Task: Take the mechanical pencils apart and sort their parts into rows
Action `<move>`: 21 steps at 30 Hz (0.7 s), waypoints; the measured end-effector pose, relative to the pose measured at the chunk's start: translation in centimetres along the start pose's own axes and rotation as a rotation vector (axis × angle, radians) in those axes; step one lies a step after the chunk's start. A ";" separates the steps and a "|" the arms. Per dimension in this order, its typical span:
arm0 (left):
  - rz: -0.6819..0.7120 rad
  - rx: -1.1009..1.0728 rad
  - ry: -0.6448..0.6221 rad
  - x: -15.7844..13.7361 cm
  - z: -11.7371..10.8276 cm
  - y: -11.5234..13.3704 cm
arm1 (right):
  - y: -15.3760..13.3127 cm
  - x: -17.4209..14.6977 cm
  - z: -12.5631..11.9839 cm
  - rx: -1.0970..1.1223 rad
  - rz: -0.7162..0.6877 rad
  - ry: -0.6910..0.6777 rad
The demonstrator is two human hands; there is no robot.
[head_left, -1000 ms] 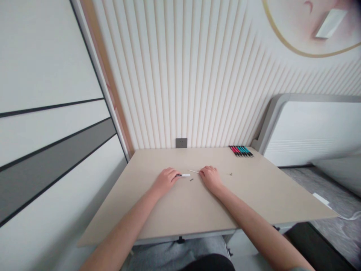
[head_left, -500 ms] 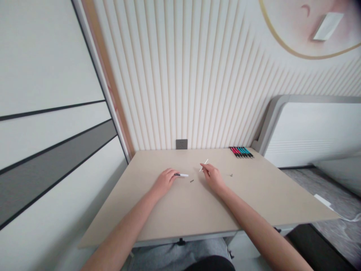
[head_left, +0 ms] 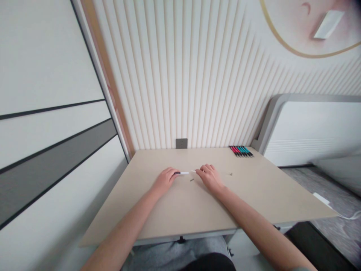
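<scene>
My left hand (head_left: pixel 165 178) is closed on a black-and-white pen barrel (head_left: pixel 184 173), whose white end points right. Pinched in my right hand (head_left: pixel 208 176) is a thin white pen refill (head_left: pixel 193 171); its tip points left at the barrel, with a small gap between them, and the rest is hidden by the fingers. A small dark spring-like piece (head_left: pixel 192 180) lies on the tabletop just below that gap. Right of my right hand lies a tiny greyish part (head_left: pixel 231 174), too small to identify.
A row of several pens (head_left: pixel 241 151), red and teal with black ends, lies at the back right of the beige table (head_left: pixel 175 210). A dark wall socket (head_left: pixel 181 143) sits behind the table. A white cabinet (head_left: pixel 56 158) stands left, a bed headboard (head_left: pixel 310 128) right.
My right hand has turned the refill from a steep slant to nearly level, lining it up with the pen barrel. The barrel in my left hand has shifted very slightly.
</scene>
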State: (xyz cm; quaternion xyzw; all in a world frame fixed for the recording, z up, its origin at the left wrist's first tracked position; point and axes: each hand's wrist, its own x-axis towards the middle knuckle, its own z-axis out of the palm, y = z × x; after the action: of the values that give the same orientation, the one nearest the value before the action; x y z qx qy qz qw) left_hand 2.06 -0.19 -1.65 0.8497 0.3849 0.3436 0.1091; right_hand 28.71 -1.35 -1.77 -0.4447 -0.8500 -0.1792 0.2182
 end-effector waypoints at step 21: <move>0.015 0.050 -0.065 0.1 -0.1 0.0 | -1.3 0.3 -0.3 0.202 -0.093 0.043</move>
State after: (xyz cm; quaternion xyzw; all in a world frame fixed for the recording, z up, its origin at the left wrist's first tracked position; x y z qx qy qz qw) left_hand 2.03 -0.15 -1.57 0.8657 0.3832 0.3070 0.0973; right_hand 27.52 -1.96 -1.52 -0.3765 -0.8786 -0.1119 0.2715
